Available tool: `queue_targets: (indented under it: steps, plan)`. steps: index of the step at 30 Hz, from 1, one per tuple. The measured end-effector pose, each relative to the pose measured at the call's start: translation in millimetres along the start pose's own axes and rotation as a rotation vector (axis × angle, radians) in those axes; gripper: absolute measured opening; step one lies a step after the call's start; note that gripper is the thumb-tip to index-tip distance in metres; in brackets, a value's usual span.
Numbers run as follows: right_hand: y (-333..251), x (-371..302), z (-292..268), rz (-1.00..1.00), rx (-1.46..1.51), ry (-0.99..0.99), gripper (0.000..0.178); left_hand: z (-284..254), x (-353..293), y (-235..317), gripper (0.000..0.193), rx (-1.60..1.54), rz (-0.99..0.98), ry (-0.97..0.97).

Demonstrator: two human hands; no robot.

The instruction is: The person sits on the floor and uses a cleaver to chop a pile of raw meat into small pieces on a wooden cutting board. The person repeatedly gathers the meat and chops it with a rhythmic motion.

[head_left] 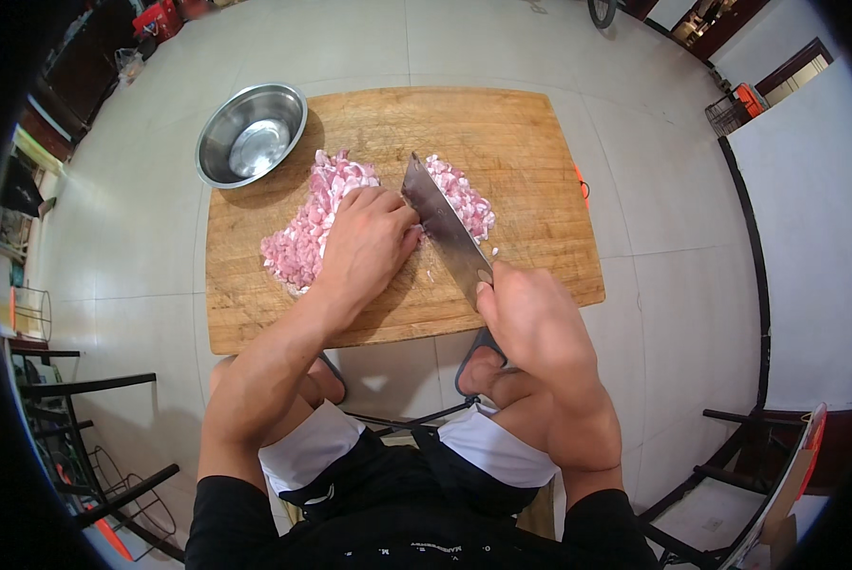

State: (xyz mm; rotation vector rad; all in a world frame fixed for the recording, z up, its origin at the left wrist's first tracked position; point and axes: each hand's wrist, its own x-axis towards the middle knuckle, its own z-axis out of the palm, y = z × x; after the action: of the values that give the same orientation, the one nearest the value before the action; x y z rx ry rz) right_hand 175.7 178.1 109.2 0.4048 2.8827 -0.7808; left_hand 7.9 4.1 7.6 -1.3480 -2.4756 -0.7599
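My right hand grips a broad-bladed cleaver by its handle. The blade stands on edge, pointing away from me and tilted to the left. Close beside its left face, my left hand presses down with curled fingers on raw meat, partly hidden beneath it. A pile of pink and white diced meat spreads left of that hand and beyond it. To the right of the blade lies a smaller heap of finely cut meat. Everything rests on a thick wooden cutting board.
A steel bowl sits at the board's far left corner, overlapping its edge. My knees and slippered feet are under the near edge. Dark-framed chairs stand at the left, and another chair is at the lower right. Pale floor tiles surround the board.
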Motion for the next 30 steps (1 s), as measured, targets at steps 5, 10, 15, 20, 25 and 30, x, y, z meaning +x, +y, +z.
queue_targets:
  steps: [5, 10, 15, 20, 25, 30]
  plan:
    - [-2, 19, 4, 0.052, -0.093, -0.121, 0.031, 5, 4, -1, 0.008, 0.016, 0.013, -0.012]
    - [-20, 60, 17, 0.052, -0.051, -0.008, 0.033, 4, 0, -4, 0.008, -0.001, 0.053, -0.064]
    - [13, 97, 28, 0.175, 0.256, 0.019, 0.029, 2, -4, -1, 0.019, 0.041, 0.024, 0.017]
    - [18, 88, 19, 0.195, 0.461, 0.000, 0.030, -1, 2, 3, 0.029, 0.116, -0.083, 0.173]
    - [18, 57, 17, 0.048, 0.239, 0.165, 0.031, -7, -1, 0, 0.038, 0.105, -0.108, -0.036]
    - [-2, 20, 9, 0.061, 0.034, 0.137, 0.033, -18, -9, 1, 0.036, 0.024, -0.019, 0.001]
